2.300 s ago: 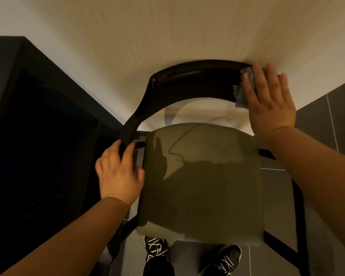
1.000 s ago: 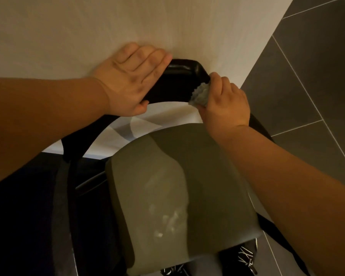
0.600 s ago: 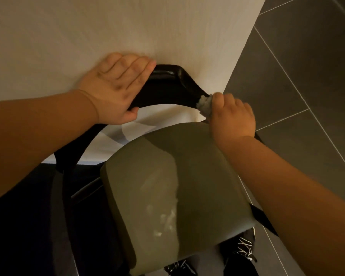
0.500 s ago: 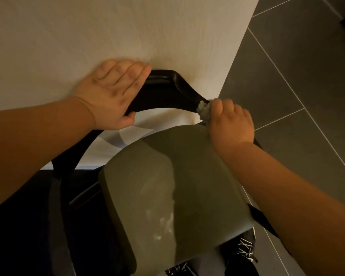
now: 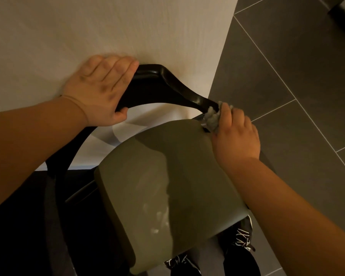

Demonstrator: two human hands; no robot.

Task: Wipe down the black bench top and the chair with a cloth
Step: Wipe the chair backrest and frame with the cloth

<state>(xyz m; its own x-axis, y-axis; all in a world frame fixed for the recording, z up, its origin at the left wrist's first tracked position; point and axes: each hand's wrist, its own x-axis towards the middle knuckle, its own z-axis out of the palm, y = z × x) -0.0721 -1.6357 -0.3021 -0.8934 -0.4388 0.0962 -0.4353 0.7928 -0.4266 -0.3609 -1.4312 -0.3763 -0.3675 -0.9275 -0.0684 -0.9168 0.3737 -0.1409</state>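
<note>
Chair (image 5: 167, 186) backs onto wall (image 5: 108, 26), rail (image 5: 157, 82) running left-right. Left hand (image 5: 100, 92) clasps rail; right hand (image 5: 237, 136) grips bunched cloth (image 5: 212, 118) at its right end.

I am indoors, in what looks like a room of a home or an eating place. There is a pale textured wall (image 5: 127, 26), dark grey floor tiles (image 5: 287, 76) with light joints, and a black chair (image 5: 163, 86) with a padded olive seat (image 5: 157, 186) against the wall.
</note>
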